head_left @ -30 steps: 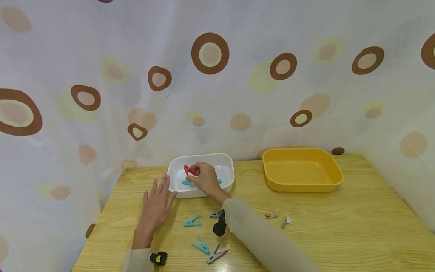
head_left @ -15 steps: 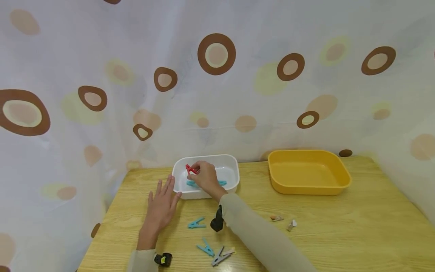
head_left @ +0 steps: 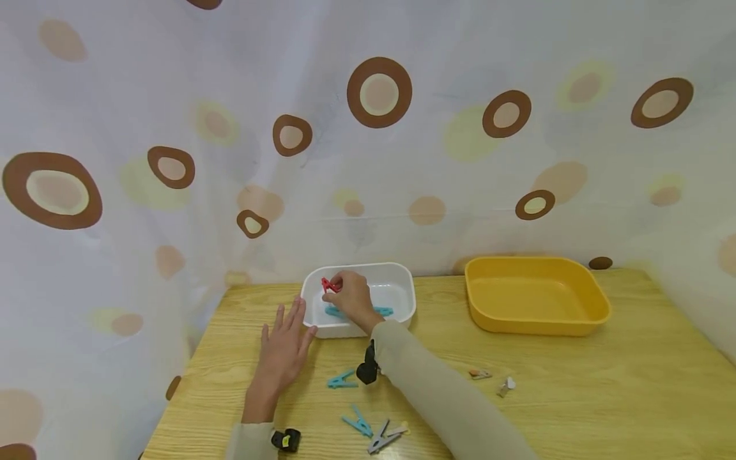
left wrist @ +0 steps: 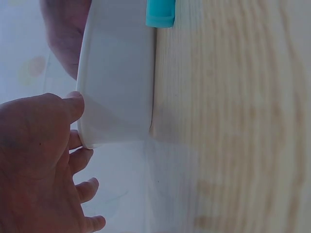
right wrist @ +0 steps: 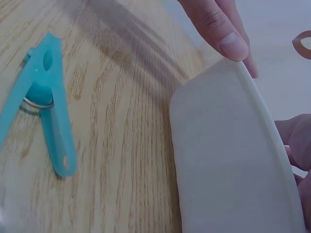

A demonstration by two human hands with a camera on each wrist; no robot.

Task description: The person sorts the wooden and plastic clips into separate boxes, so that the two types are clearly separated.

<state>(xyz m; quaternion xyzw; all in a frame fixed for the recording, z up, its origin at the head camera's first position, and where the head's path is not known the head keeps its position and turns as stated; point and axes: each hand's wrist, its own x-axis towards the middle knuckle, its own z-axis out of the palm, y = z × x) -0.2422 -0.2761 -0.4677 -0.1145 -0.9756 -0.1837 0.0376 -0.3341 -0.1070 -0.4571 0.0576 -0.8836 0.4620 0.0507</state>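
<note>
Over the inside of a white plastic tub [head_left: 407, 305], my right hand [head_left: 353, 298] pinches a red clothespin [head_left: 328, 285] between thumb and fingers. Blue clothespins [head_left: 383, 311] lie on the tub's floor, partly hidden by that hand. My left hand [head_left: 283, 353] rests against the tub's front left corner, its fingers spread and fairly straight. In the left wrist view, the thumb of my left hand [left wrist: 34, 141] touches the rim of the tub [left wrist: 114, 77]. The right wrist view shows only part of my right hand [right wrist: 302, 145] behind the tub wall.
A yellow tub [head_left: 537, 324] stands at the back right. On the wooden table in front lie blue clothespins [head_left: 342, 379], a grey clothespin [head_left: 382, 439] beside a pale one, and two small clips [head_left: 506, 386] farther right. A patterned curtain [head_left: 437, 172] hangs behind the table.
The whole head view has shifted, so everything sits farther right. My right hand still holds the red clothespin over the tub, and its angle has turned slightly. My left hand stays at the corner.
</note>
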